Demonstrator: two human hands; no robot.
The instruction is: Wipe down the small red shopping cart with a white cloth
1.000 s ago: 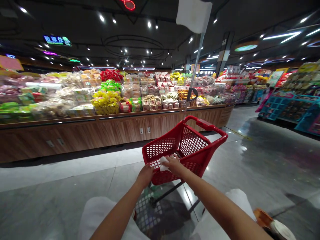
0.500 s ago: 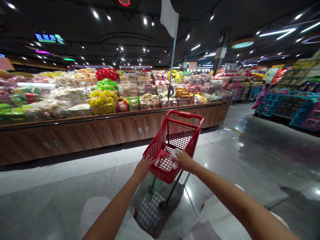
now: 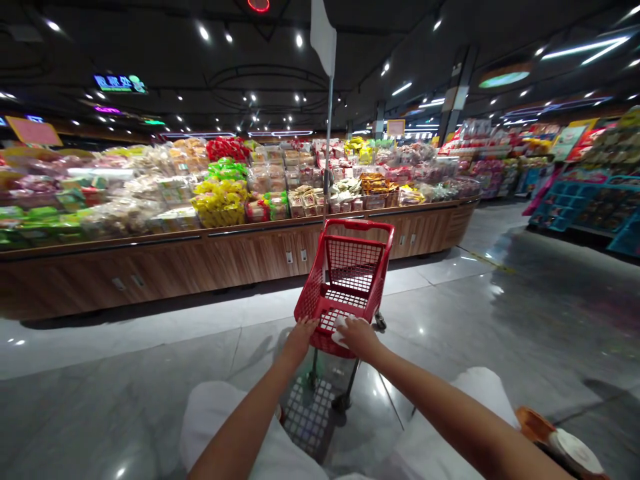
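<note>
Both hands [image 3: 300, 339] curled on red shopping cart [image 3: 350, 267], right hand [image 3: 359, 337] on white cloth [image 3: 336, 338]

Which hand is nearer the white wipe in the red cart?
The right hand rests on the white wipe; the left hand, to its left, holds the red cart's rim.

Red plastic shopping cart [image 3: 351, 265], mesh-sided, standing upright

Wood-front counter [image 3: 150, 273] w/ bagged snacks [image 3: 220, 200], teal rack [image 3: 555, 213] to rt.
</note>
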